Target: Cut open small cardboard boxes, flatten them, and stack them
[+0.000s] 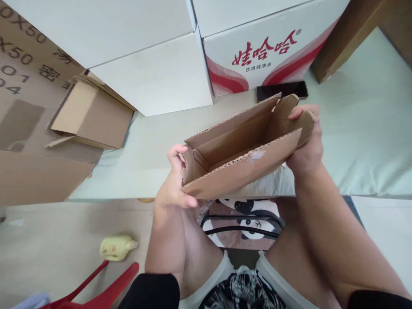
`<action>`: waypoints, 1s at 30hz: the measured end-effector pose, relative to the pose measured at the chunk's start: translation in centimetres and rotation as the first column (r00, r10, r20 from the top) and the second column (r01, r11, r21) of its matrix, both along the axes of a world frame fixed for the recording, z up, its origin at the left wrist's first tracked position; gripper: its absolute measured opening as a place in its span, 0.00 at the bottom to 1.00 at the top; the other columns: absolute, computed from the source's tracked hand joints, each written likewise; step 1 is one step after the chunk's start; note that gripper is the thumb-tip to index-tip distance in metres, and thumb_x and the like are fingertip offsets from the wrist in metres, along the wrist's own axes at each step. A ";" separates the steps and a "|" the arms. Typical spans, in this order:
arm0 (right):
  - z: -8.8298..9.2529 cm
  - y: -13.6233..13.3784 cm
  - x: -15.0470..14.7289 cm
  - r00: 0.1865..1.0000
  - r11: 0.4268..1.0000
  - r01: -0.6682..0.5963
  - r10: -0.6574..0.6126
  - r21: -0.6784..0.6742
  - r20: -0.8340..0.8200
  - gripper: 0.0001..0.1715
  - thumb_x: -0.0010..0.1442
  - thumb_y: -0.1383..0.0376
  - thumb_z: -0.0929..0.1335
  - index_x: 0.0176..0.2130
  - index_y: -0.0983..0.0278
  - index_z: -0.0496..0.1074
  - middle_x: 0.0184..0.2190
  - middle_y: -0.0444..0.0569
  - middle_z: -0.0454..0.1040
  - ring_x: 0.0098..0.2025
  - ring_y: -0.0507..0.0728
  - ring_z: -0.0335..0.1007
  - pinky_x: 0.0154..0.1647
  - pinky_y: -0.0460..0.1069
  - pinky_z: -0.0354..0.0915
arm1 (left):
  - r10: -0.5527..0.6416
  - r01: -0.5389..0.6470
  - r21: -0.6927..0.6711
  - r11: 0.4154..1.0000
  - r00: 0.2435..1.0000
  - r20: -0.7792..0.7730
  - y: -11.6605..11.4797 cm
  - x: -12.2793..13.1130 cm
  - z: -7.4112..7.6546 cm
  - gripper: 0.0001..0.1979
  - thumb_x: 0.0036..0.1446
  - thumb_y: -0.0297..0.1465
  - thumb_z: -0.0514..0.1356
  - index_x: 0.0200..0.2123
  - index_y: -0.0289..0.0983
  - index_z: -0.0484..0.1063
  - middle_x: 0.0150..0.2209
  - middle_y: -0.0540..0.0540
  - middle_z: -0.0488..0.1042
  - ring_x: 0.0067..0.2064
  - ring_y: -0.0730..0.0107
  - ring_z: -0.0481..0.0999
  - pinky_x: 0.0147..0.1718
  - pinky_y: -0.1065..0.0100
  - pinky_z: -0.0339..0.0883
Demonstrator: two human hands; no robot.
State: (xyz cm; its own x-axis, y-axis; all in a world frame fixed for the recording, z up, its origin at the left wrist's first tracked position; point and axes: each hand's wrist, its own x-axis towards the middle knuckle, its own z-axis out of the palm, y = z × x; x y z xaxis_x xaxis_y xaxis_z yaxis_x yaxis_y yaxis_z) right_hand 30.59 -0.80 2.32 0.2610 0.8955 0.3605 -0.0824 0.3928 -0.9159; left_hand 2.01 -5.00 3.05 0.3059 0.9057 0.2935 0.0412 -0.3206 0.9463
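Observation:
Between my hands is a narrow brown cardboard box (222, 174), its top flaps raised and its inside showing bare cardboard. A small piece of clear tape (256, 156) sticks to its near side. My left hand (175, 182) grips the left end, fingers behind the edge and thumb along the near lower side. At the right end my right hand (307, 143) is closed on the end flaps, with fingertips over the top. The box is tilted, its right end farther from me, over the front edge of the pale green surface (151, 137).
A black phone (299, 90) lies behind the box, against a white carton with red lettering (270, 51). More white cartons (174, 77) stand beside it. On the left are a small open cardboard box (96, 113) and large cardboard (28, 171). A yellow bottle (116, 247) lies on the floor.

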 end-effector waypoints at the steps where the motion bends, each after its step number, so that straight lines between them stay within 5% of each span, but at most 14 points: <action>1: -0.1 0.2 -0.1 0.997 0.999 -0.026 0.029 0.046 -0.069 0.23 0.64 0.39 0.60 0.37 0.53 0.66 0.45 0.46 0.76 0.55 0.63 0.73 0.62 0.64 0.67 | -0.118 0.118 0.026 0.993 0.993 -0.005 0.1 -0.3 0.2 0.52 0.38 0.52 0.76 0.62 0.59 0.52 0.62 0.43 0.64 0.62 0.45 0.73 0.55 0.44 0.73; 3: -0.4 0.4 -0.3 0.986 0.992 -0.066 0.081 0.104 -0.146 0.20 0.66 0.42 0.62 0.38 0.53 0.69 0.47 0.45 0.77 0.56 0.63 0.74 0.64 0.64 0.66 | -0.244 0.249 0.095 0.964 0.968 -0.066 0.4 -0.8 0.3 0.54 0.41 0.38 0.77 0.65 0.59 0.49 0.60 0.43 0.65 0.61 0.48 0.74 0.55 0.46 0.73; 5: -0.7 0.4 -0.3 0.989 0.992 -0.053 0.069 0.117 -0.134 0.20 0.65 0.43 0.64 0.40 0.53 0.72 0.48 0.44 0.77 0.55 0.61 0.74 0.64 0.62 0.66 | -0.215 0.221 0.164 0.961 0.975 -0.055 0.8 -0.9 0.3 0.52 0.43 0.34 0.76 0.65 0.56 0.50 0.57 0.45 0.66 0.58 0.54 0.75 0.54 0.52 0.72; 9: -1.2 0.3 0.6 0.986 0.992 -0.109 0.115 0.056 -0.118 0.24 0.62 0.39 0.66 0.51 0.45 0.70 0.56 0.41 0.75 0.55 0.60 0.76 0.60 0.61 0.70 | 0.041 -0.063 0.126 0.990 0.985 0.169 1.7 -0.6 -0.2 0.45 0.37 0.39 0.79 0.57 0.53 0.60 0.52 0.48 0.70 0.52 0.57 0.77 0.52 0.56 0.72; 12: -2.0 0.5 1.9 0.990 0.991 -0.125 0.123 -0.036 -0.062 0.22 0.62 0.42 0.67 0.53 0.44 0.68 0.62 0.42 0.70 0.58 0.62 0.75 0.59 0.63 0.71 | 0.284 -0.292 -0.034 0.956 0.891 0.354 2.2 -1.0 -0.4 0.41 0.34 0.41 0.79 0.52 0.52 0.66 0.48 0.50 0.73 0.50 0.58 0.78 0.51 0.58 0.72; 18: -5.4 1.4 3.0 0.920 0.986 0.020 0.047 -0.168 0.388 0.25 0.56 0.60 0.72 0.54 0.52 0.70 0.58 0.52 0.73 0.60 0.67 0.73 0.60 0.68 0.69 | 0.523 -0.480 -0.208 0.852 0.771 0.364 2.4 -1.6 0.4 0.36 0.35 0.49 0.74 0.50 0.47 0.74 0.51 0.45 0.77 0.57 0.49 0.75 0.54 0.56 0.72; 24: -6.4 1.2 1.5 0.802 0.982 -0.188 0.144 0.017 0.580 0.57 0.50 0.54 0.78 0.69 0.56 0.51 0.65 0.59 0.65 0.66 0.67 0.66 0.68 0.67 0.64 | 0.559 -0.485 -0.278 0.829 0.738 0.379 2.3 -0.5 1.2 0.36 0.37 0.51 0.69 0.52 0.45 0.75 0.46 0.45 0.81 0.52 0.50 0.80 0.51 0.58 0.73; 30: -6.3 1.3 1.4 0.897 0.984 -0.102 0.028 0.146 0.442 0.56 0.53 0.46 0.76 0.69 0.46 0.48 0.65 0.54 0.63 0.66 0.66 0.66 0.66 0.66 0.66 | 0.542 -0.467 -0.277 0.840 0.742 0.393 2.3 -0.9 0.9 0.33 0.41 0.52 0.68 0.49 0.41 0.76 0.43 0.43 0.81 0.55 0.49 0.79 0.53 0.58 0.73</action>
